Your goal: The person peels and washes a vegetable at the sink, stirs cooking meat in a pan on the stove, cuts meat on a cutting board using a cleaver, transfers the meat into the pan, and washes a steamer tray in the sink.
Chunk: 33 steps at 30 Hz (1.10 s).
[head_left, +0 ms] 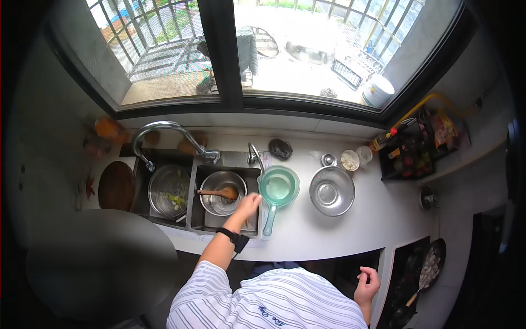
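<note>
One green dipper (278, 189) sits on the white counter (329, 236), right by the edge of the double sink (190, 219), bowl toward the window (233, 96) and handle pointing back at the person. Here's the left hand (249, 205), reaching over the sink's right basin with its fingers drawn together at the dipper's near-left rim; whether they touch it or grip anything, I can't tell from here. Under that reach sits a steel pot (218, 177), a wooden spoon (227, 193) lying inside, and a small tap (252, 154) stands behind. Over to the right hand (367, 285), well apart from the left: it hangs beyond the counter's front edge near the stove, fingers curled, and how tightly they close I can't make out. Further out, the left basin has a second steel pot (158, 183) with green and pale scraps (176, 200) in it, a tall curved faucet (164, 125) arching above, and a round brown board (116, 186) beside. On the other flank, a metal bowl (332, 191) rests right of the dipper, a tub of white pieces (349, 160) behind it, and a dark pan (440, 253) of chopped food sits on the stove at far right.
</note>
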{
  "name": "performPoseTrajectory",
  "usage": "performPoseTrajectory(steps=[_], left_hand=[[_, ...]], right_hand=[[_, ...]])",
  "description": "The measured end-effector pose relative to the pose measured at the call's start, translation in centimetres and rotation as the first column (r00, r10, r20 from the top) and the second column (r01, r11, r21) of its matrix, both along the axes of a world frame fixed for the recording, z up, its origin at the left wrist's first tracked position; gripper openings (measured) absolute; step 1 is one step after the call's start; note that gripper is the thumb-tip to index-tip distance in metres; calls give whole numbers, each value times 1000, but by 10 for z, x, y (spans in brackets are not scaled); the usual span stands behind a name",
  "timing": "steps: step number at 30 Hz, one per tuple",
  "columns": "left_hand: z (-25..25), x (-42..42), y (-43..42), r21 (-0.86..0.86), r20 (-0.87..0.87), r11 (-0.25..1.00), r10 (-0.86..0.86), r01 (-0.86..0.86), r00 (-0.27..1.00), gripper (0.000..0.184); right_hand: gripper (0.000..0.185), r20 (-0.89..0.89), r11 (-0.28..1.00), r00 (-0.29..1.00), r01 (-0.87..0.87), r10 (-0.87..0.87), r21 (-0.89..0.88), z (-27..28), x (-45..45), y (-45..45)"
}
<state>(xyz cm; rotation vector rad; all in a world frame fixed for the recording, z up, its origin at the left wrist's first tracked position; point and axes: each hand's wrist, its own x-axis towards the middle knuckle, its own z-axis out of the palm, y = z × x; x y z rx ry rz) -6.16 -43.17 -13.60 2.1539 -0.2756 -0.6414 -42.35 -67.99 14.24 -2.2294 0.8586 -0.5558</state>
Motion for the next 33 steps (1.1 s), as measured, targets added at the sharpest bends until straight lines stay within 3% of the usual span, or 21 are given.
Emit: performPoseTrajectory(steps=[1, 2, 3, 5, 8, 11, 17, 24, 30, 31, 32, 33], left_hand=[[10, 22, -1, -116, 193, 990, 98, -76, 976, 31], [35, 44, -4, -132, 335, 990, 83, -40, 939, 35], [53, 66, -11, -51, 385, 999, 25, -6, 923, 43], [34, 106, -24, -20, 534, 993, -91, 120, 840, 52], [25, 133, -40, 66, 506, 978, -202, 196, 839, 53], [29, 145, -49, 173, 273, 963, -248, 206, 929, 52], [25, 135, -45, 239, 292, 907, -408, 347, 865, 48], [15, 135, -45, 123, 362, 952, -307, 282, 880, 47], [-22, 147, -40, 10, 211, 995, -104, 104, 972, 47], [-53, 155, -41, -19, 60, 999, -43, 44, 997, 47], [-54, 156, -44, -38, -95, 999, 16, -19, 995, 47], [-56, 155, -44, -40, -96, 999, 13, -17, 995, 47]], right_hand=[[14, -2, 1000, 1000, 4, -4, 1, 0, 1, 1], [14, -7, 1000, 1000, 12, -12, 2, 0, 2, 1], [14, -14, 1000, 1000, 19, -19, 4, 0, 2, 2], [14, -28, 1000, 999, 20, -20, 8, 0, 4, 4], [14, -46, 1000, 999, 24, -24, -1, 1, 5, 6], [14, -66, 998, 996, 60, -61, -13, 3, 0, 7], [14, -93, 991, 987, 130, -128, 15, -7, -14, 6], [14, -75, 992, 989, 128, -127, 3, -5, -12, 6], [14, -87, 986, 982, 166, -165, 3, -7, -22, 9], [14, -88, 986, 982, 167, -166, 1, -7, -22, 9], [14, -96, 986, 981, 169, -168, 4, -6, -22, 10], [14, -103, 985, 980, 171, -170, 6, -5, -22, 11]])
